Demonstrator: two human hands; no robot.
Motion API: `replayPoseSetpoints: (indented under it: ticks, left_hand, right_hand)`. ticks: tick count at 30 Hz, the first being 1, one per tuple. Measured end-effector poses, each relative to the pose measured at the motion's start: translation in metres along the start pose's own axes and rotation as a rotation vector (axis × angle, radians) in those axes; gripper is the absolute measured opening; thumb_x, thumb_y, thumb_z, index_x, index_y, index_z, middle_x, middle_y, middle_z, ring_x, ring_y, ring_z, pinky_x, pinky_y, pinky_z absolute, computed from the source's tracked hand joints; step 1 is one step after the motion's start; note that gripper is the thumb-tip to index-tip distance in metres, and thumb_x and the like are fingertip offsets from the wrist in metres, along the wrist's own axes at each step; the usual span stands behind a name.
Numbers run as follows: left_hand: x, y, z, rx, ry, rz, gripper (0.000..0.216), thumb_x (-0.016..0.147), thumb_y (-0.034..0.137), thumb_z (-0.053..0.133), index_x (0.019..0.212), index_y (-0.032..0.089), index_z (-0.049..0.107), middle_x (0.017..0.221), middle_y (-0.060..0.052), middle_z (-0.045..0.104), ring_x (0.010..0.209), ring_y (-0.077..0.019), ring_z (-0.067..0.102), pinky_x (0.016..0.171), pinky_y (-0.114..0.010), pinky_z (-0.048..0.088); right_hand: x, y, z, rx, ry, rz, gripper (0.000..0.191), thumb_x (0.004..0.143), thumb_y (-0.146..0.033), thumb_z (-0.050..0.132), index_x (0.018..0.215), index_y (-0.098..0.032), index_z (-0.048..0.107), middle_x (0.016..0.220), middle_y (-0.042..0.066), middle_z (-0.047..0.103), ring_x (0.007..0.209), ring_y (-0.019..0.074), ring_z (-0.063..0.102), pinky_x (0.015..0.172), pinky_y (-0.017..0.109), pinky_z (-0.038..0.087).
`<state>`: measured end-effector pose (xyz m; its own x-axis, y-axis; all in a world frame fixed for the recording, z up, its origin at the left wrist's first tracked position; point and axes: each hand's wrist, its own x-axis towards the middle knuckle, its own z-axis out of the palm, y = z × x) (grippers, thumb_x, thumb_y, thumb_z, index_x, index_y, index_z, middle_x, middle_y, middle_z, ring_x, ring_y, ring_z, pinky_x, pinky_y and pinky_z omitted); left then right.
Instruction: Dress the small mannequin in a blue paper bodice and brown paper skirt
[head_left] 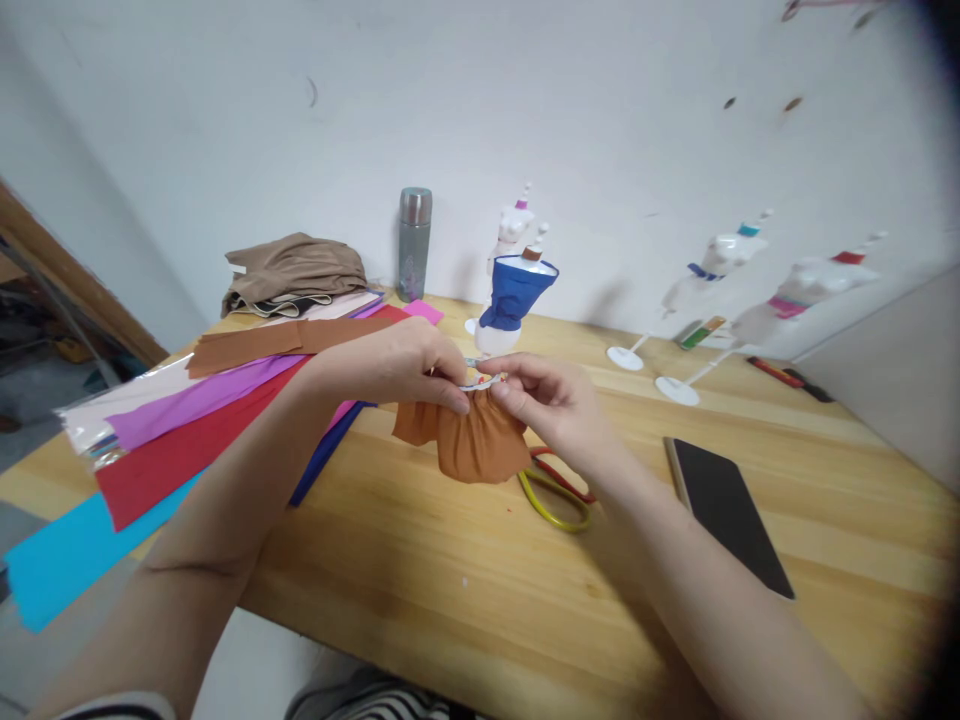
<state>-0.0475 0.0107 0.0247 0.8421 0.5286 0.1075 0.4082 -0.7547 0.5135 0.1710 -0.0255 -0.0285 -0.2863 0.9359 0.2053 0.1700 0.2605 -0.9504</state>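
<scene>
Both hands hold up a small brown gathered skirt (480, 440) by its patterned whitish top band, above the wooden table. My left hand (409, 362) pinches the left end of the band between thumb and fingers. At the other end, my right hand (544, 395) grips the band in the same way. The brown cloth hangs down in folds below my fingers. Just behind the hands stands a small white mannequin wrapped in blue cloth (517, 295). Scissors with yellow and red handles (555, 490) lie below my right hand, their blades hidden.
Colored cloth strips (202, 440) are piled at the left, with a folded brown garment (296, 270) behind. A grey flask (415, 245) stands by the wall. More small mannequins (724, 255) stand at the back right. A dark phone-like slab (727, 515) lies beside my right forearm.
</scene>
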Motion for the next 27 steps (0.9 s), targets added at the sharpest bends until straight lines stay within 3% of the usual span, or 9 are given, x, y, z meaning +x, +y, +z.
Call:
replayPoseSetpoints:
  ticks: [4, 8, 13, 15, 20, 24, 27]
  left_hand:
    - [0.005, -0.006, 0.004, -0.109, -0.074, -0.026, 0.032, 0.086, 0.040, 0.062, 0.066, 0.015, 0.064, 0.059, 0.003, 0.049, 0.058, -0.0091, 0.041, 0.056, -0.023, 0.029]
    - [0.010, -0.010, 0.012, -0.165, -0.139, -0.017, 0.034, 0.084, 0.042, 0.063, 0.066, 0.013, 0.065, 0.058, 0.003, 0.049, 0.057, -0.0084, 0.040, 0.055, -0.023, 0.027]
    - [0.014, -0.015, 0.018, -0.193, -0.123, -0.011, 0.034, 0.083, 0.042, 0.064, 0.065, 0.013, 0.065, 0.058, 0.003, 0.049, 0.057, -0.0084, 0.041, 0.054, -0.022, 0.026]
    - [0.015, -0.018, 0.020, -0.227, -0.138, -0.009, 0.033, 0.082, 0.042, 0.065, 0.067, 0.013, 0.067, 0.059, 0.003, 0.052, 0.059, -0.0087, 0.042, 0.055, -0.022, 0.027]
    - [0.019, -0.026, 0.030, -0.320, -0.145, -0.004, 0.035, 0.081, 0.046, 0.068, 0.069, 0.013, 0.069, 0.058, 0.003, 0.052, 0.058, -0.0088, 0.044, 0.055, -0.022, 0.030]
    - [0.021, -0.023, 0.031, -0.404, -0.132, -0.005, 0.037, 0.084, 0.047, 0.065, 0.073, 0.013, 0.070, 0.063, 0.001, 0.058, 0.059, -0.0089, 0.049, 0.056, -0.021, 0.036]
    - [0.019, -0.019, 0.027, -0.519, 0.040, 0.000, 0.041, 0.091, 0.050, 0.058, 0.087, 0.012, 0.074, 0.082, -0.007, 0.071, 0.076, -0.0132, 0.063, 0.073, -0.024, 0.050]
  right_hand:
    - [0.001, -0.002, -0.013, 0.020, -0.210, 0.017, 0.031, 0.082, -0.052, 0.068, 0.078, -0.021, 0.073, 0.059, -0.002, 0.055, 0.052, 0.0119, 0.049, 0.051, 0.027, 0.040]
    - [0.006, 0.003, -0.023, -0.042, -0.343, 0.058, 0.032, 0.084, -0.050, 0.066, 0.074, -0.020, 0.073, 0.060, -0.001, 0.058, 0.050, 0.0111, 0.046, 0.049, 0.026, 0.036]
    - [0.013, 0.006, -0.028, -0.156, -0.380, -0.142, 0.017, 0.080, -0.037, 0.070, 0.082, -0.024, 0.080, 0.076, 0.002, 0.063, 0.073, 0.0174, 0.057, 0.065, 0.030, 0.046]
    - [0.013, 0.004, -0.028, -0.156, -0.405, -0.176, 0.015, 0.079, -0.036, 0.071, 0.083, -0.024, 0.081, 0.077, 0.002, 0.062, 0.074, 0.0174, 0.057, 0.065, 0.029, 0.046]
    - [0.008, 0.002, -0.030, -0.083, -0.574, 0.069, 0.016, 0.081, -0.038, 0.072, 0.082, -0.022, 0.073, 0.067, -0.002, 0.058, 0.058, 0.0120, 0.050, 0.053, 0.024, 0.042]
    - [0.004, -0.003, -0.042, -0.108, -0.562, 0.130, 0.018, 0.079, -0.038, 0.072, 0.081, -0.021, 0.068, 0.066, -0.002, 0.057, 0.058, 0.0126, 0.053, 0.055, 0.025, 0.046]
    - [0.000, -0.011, -0.056, -0.265, -0.486, 0.052, 0.017, 0.081, -0.036, 0.069, 0.079, -0.019, 0.068, 0.066, -0.001, 0.058, 0.061, 0.0135, 0.053, 0.056, 0.026, 0.044]
